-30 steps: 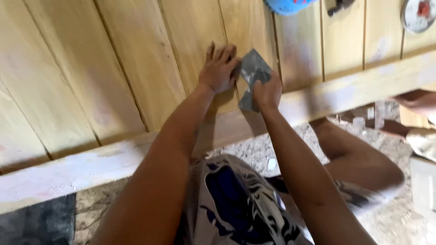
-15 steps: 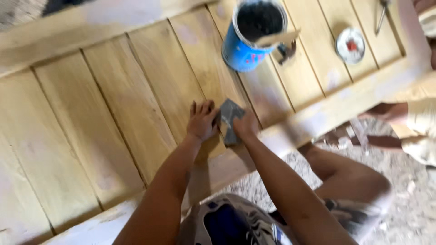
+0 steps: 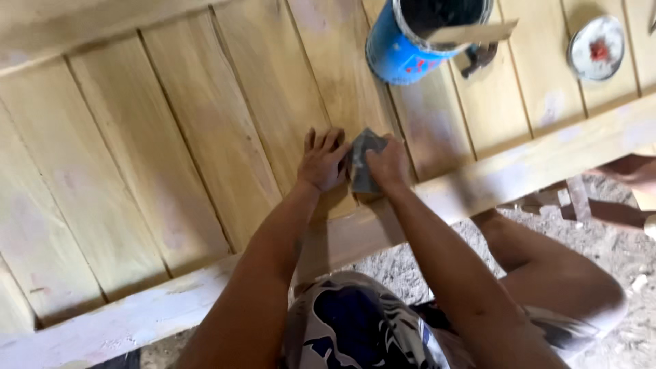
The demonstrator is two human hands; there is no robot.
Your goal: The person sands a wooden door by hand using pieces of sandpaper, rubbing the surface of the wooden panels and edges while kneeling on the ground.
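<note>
Now | left hand [image 3: 321,162] flat on plank [image 3: 205,137] (fingers spread) | right hand [image 3: 387,164] pinching sandpaper [image 3: 361,160]

A small grey sheet of sandpaper [image 3: 362,160], folded and slightly creased, is pressed flat against a pale yellow panel of vertical wooden boards [image 3: 205,137]. It is held under the fingers of the right hand [image 3: 387,164], with its upper corner sticking out free. The left hand [image 3: 322,162] is laid flat on the same board, just beside the sheet and touching its left edge. The sandpaper is found close to the panel's near edge, right above the pale crosswise wooden rail [image 3: 519,171] by which that edge is bordered.
</note>
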